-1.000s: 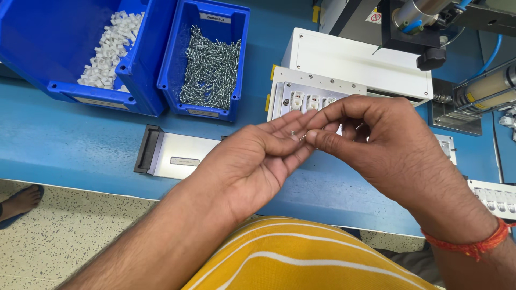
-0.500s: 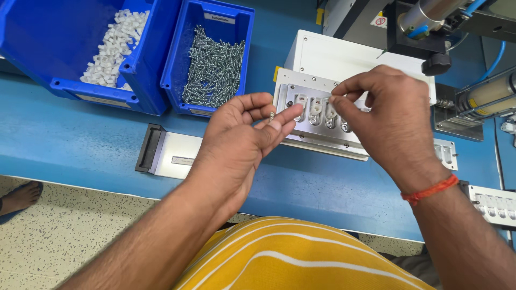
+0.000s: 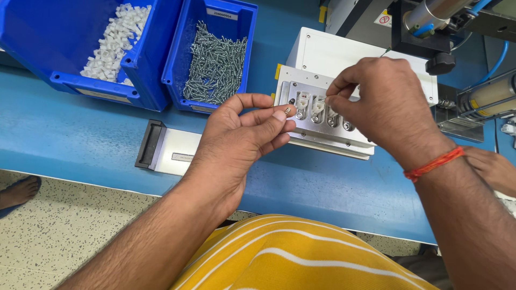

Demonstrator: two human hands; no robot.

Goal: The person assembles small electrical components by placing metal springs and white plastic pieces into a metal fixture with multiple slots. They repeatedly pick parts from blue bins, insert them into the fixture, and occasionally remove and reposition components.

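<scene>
My left hand [image 3: 242,137] hovers over the blue bench, pinching a small metal screw [image 3: 287,110] between thumb and fingertips, just left of a metal fixture plate [image 3: 317,131]. The plate holds a row of white plastic parts [image 3: 303,102] in its slots. My right hand [image 3: 384,104] reaches over the plate's right half, fingertips pinched together at one slot; whatever they hold is too small to see. A red thread circles the right wrist.
Two blue bins stand at the back left: one with white plastic pieces [image 3: 115,37], one with metal screws [image 3: 215,62]. A flat white plate with a black end [image 3: 166,150] lies on the bench. A white box and pneumatic machine parts [image 3: 446,32] stand behind. Another person's hand [image 3: 492,169] is at right.
My hands were joined together at the centre; they have since parted. The right hand moved up onto the fixture plate and the left one opened slightly, keeping a screw at its fingertips.
</scene>
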